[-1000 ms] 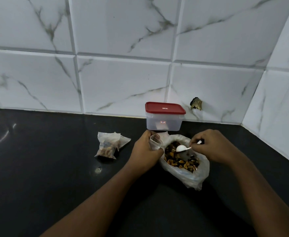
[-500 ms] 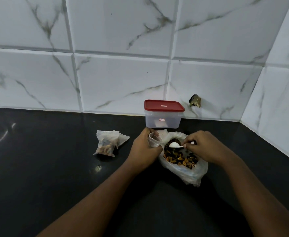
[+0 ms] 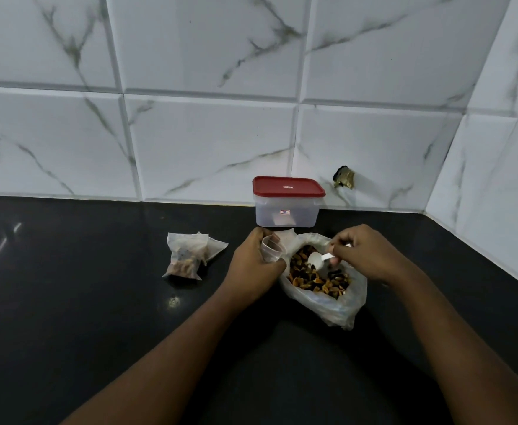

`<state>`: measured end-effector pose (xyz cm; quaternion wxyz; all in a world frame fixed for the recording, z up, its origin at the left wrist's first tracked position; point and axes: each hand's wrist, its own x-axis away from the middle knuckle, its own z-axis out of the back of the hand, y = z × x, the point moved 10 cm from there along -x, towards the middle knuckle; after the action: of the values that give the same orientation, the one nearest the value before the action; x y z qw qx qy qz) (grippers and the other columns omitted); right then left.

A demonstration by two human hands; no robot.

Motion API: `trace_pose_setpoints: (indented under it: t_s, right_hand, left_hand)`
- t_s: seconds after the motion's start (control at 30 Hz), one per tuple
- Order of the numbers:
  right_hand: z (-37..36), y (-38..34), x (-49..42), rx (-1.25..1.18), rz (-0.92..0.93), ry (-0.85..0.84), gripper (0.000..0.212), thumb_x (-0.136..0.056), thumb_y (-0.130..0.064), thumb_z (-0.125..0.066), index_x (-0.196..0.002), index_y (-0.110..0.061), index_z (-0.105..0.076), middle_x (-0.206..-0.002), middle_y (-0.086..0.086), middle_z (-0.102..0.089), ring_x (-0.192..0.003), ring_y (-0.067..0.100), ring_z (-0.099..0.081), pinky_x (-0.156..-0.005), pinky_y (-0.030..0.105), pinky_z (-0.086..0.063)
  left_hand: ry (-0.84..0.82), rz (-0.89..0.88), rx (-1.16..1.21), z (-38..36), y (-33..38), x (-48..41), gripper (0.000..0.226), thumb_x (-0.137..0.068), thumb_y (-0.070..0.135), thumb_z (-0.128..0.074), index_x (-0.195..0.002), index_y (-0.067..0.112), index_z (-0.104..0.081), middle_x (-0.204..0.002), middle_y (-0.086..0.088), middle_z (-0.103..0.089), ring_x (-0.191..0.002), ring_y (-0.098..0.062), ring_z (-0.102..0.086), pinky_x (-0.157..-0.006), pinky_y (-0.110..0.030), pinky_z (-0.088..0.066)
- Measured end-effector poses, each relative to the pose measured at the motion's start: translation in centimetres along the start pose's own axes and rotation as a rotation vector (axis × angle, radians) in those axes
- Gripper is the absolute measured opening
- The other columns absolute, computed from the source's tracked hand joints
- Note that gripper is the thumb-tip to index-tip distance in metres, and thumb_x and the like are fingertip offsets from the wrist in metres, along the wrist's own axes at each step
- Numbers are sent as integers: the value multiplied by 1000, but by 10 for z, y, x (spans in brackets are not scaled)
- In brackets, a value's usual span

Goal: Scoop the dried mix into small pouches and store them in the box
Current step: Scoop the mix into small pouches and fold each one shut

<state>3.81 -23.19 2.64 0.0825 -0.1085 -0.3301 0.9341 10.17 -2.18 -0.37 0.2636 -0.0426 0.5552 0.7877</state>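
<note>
2 bare forearms reach up from the bottom edge of the frame over a black surface [image 3: 67,302]. At centre, the left hand [image 3: 256,265] is curled round a small clear pouch [image 3: 271,251], holding it with its open mouth turned up and toward the right, just beside the rim of a larger plastic bag [image 3: 328,305]. That bag lies on the surface, right of centre, its mouth spread wide over the dried mix [image 3: 310,279], a heap of orange, brown and dark pieces. The right hand [image 3: 365,253] hovers above the far side of the bag and pinches the handle of a white plastic spoon [image 3: 316,260] between thumb and fingers. The spoon's bowl points left and down toward the mix; whether it touches the pieces cannot be told. Left of the hands, apart from them, a little heap of filled pouches [image 3: 190,256] lies on the surface. Farther back, just beyond the hands, a translucent box [image 3: 285,214] stands with its red lid [image 3: 288,187] shut, close to the white marble-patterned tile wall [image 3: 205,142]. A dark broken spot [image 3: 343,178] marks the wall right of the box.
</note>
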Motion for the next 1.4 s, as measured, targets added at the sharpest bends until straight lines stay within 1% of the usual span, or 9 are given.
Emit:
trace_pose_setpoints:
  t_s: [0.1, 0.23, 0.33, 0.5, 0.7, 0.97, 1.1, 1.27, 1.4]
  right_hand:
    - [12, -2, -1, 89, 23, 71, 15, -97, -17, -65, -90, -23, -76, -78, -7, -76, -67, -7, -67, -62, 24, -44]
    - [5, -3, -3, 262, 74, 24, 16, -100, -17, -62, -99, -24, -76, -96, -8, -74, -82, 5, -70, -66, 22, -47]
    - [-2, -4, -3, 265, 86, -49, 15, -100, -19, -62, -100, -25, -76, -89, -9, -75, -80, 2, -70, -68, 22, -48]
    - [5, -2, -3, 105, 55, -38, 15, -99, -21, -65, -91, -28, -76, -76, -11, -77, -76, -4, -70, -73, 28, -48]
    - [16, 3, -1, -286, 9, 10, 14, -91, -6, -69, -88, -15, -80, -85, 2, -78, -79, 11, -65, -75, 30, -46]
    - [11, -5, -1, -617, 19, -34, 15, -100, -5, -62, -99, -4, -77, -79, 13, -71, -56, 11, -39, -46, 17, -34]
    - [-3, -29, 6, -503, 126, -66, 14, -100, -12, -66, -102, -17, -79, -87, 8, -77, -61, 8, -55, -56, 19, -43]
    - [-22, -58, 15, -139, 303, -170, 17, -95, -15, -74, -102, -29, -82, -100, -12, -78, -95, 7, -72, -86, 26, -56]
    - [-8, -67, 18, -211, 359, -55, 22, -92, -7, -76, -102, -25, -82, -100, -12, -78, -94, 9, -74, -86, 29, -60]
  left_hand:
    - [0, 1, 2, 1, 0, 0, 35, -84, 8, -73, -112, 25, -60, -105, 15, -66, -95, 6, -61, -71, -4, -44]
    - [-15, 13, 14, -1, -3, 0, 36, -85, 8, -73, -114, 25, -60, -106, 15, -65, -95, 8, -61, -71, -4, -46]
    - [-22, 16, 15, -2, -4, 0, 36, -85, 9, -74, -114, 26, -60, -106, 15, -65, -94, 9, -61, -71, -4, -46]
    - [-24, 15, 6, -3, -4, -1, 36, -85, 11, -75, -114, 26, -60, -107, 15, -66, -94, 9, -61, -70, -5, -46]
    - [-49, 24, 18, -4, -5, 0, 36, -86, 13, -76, -116, 26, -60, -108, 15, -66, -96, 12, -60, -72, -5, -48]
    - [-99, 5, -4, -9, -2, 2, 37, -89, 19, -76, -120, 27, -58, -111, 14, -64, -100, 4, -61, -73, -4, -46]
    - [-116, -23, -20, -13, 2, 3, 34, -90, 20, -76, -117, 27, -57, -111, 13, -66, -101, 0, -63, -74, -8, -48]
    - [-96, -33, -17, -12, 1, 3, 28, -87, 18, -77, -106, 26, -58, -102, 7, -67, -91, -6, -65, -73, -21, -56]
    - [-78, -39, -13, -12, 1, 1, 30, -86, 17, -78, -103, 28, -56, -100, 8, -65, -88, 2, -63, -68, -14, -51]
